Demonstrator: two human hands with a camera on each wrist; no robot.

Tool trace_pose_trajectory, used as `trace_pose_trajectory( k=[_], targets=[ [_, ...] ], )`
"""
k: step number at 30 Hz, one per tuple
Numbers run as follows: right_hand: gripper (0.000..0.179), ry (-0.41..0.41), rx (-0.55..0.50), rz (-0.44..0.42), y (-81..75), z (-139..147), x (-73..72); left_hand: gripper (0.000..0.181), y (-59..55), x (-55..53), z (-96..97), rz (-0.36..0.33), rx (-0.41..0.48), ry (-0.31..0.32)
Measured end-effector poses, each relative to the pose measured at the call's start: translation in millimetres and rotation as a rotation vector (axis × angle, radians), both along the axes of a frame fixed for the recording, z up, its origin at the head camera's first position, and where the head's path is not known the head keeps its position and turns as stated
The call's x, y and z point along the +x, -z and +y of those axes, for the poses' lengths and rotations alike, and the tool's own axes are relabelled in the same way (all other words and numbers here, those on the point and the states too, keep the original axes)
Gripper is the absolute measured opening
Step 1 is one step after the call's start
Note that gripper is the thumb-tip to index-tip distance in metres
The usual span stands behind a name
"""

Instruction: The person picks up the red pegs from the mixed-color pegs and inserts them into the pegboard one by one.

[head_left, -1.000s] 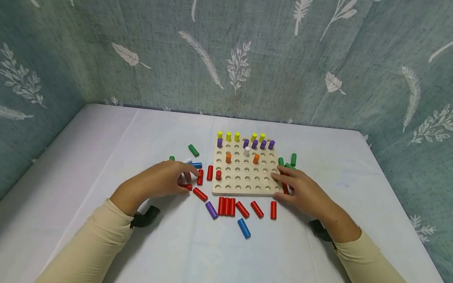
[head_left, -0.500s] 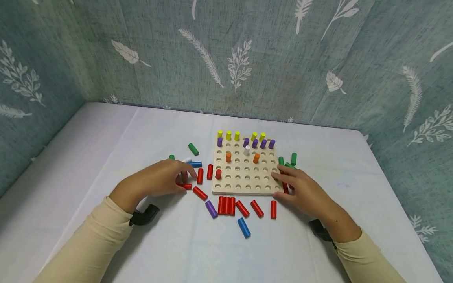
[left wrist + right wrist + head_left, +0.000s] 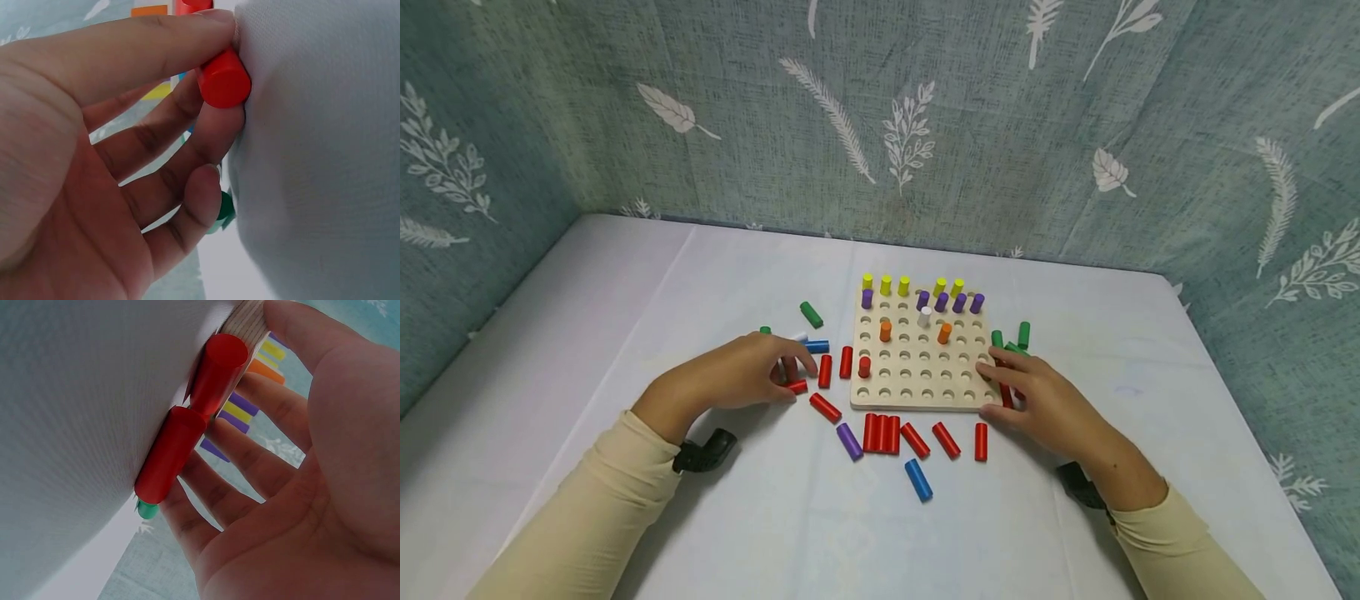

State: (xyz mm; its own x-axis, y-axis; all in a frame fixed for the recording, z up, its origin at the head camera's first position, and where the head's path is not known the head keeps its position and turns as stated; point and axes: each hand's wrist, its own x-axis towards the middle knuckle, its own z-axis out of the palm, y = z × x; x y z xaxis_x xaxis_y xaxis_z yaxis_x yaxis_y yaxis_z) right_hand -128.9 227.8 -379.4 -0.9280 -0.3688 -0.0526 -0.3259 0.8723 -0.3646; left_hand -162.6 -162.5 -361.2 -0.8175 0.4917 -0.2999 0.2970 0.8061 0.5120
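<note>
My left hand [image 3: 730, 371] is low over the table left of the pegboard. Its thumb and a finger pinch a red peg [image 3: 226, 81], which lies close to the white cloth. Loose red pegs [image 3: 825, 372] lie between that hand and the board. My right hand [image 3: 1037, 400] rests at the right edge of the wooden pegboard [image 3: 917, 402], fingers fairly straight on top and thumb at its near corner. Under the right palm lie two red pegs [image 3: 172, 450], partly hidden in the head view. Yellow, purple, orange, white and red pegs stand upright in the board.
Several red pegs [image 3: 914, 442], a purple peg [image 3: 849, 442] and a blue peg [image 3: 918, 480] lie in front of the board. A green peg [image 3: 811, 314] and another blue peg [image 3: 817, 347] are at its left. More green pegs [image 3: 1024, 335] lie to the right.
The red peg at my left fingertips has turned and shifted slightly away from me. My right hand stays at the board's edge, and the pegs in the board stand as before.
</note>
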Motion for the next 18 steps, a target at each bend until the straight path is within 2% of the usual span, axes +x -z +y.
trace_pose_trajectory(
  k=[6,11,18],
  targets=[
    [0.064,0.001,-0.002,-0.008,-0.1,0.2,-0.5,0.034,0.3,-0.3,0.9,-0.010,0.013,-0.015],
    [0.064,0.001,-0.004,-0.006,0.8,0.4,-0.9,0.034,-0.1,-0.7,1.0,0.012,0.017,-0.014],
    [0.065,0.006,-0.002,-0.012,0.0,0.4,-0.6,0.032,0.0,-1.5,1.8,0.059,0.101,-0.016]
  ],
)
